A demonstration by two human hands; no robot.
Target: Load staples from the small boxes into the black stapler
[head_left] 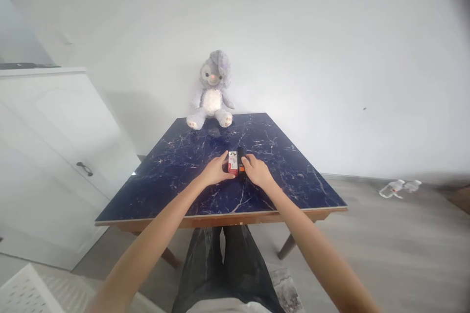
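A small red-and-white box (233, 162) is on the blue table, around its middle. My left hand (215, 171) grips it from the left, the thumb at its near end and a finger at its far end. Right beside the box lies a narrow black object with an orange patch (241, 154); its kind is too small to make out. The fingers of my right hand (257, 171) are closed on its right side. Box and black object sit side by side between my two hands.
The dark blue marble-patterned table (293, 176) stands against a white wall. A grey plush toy (212, 90) sits at its far edge. On the left is a white cabinet (55, 156). Clear plastic items (398, 188) lie on the floor to the right.
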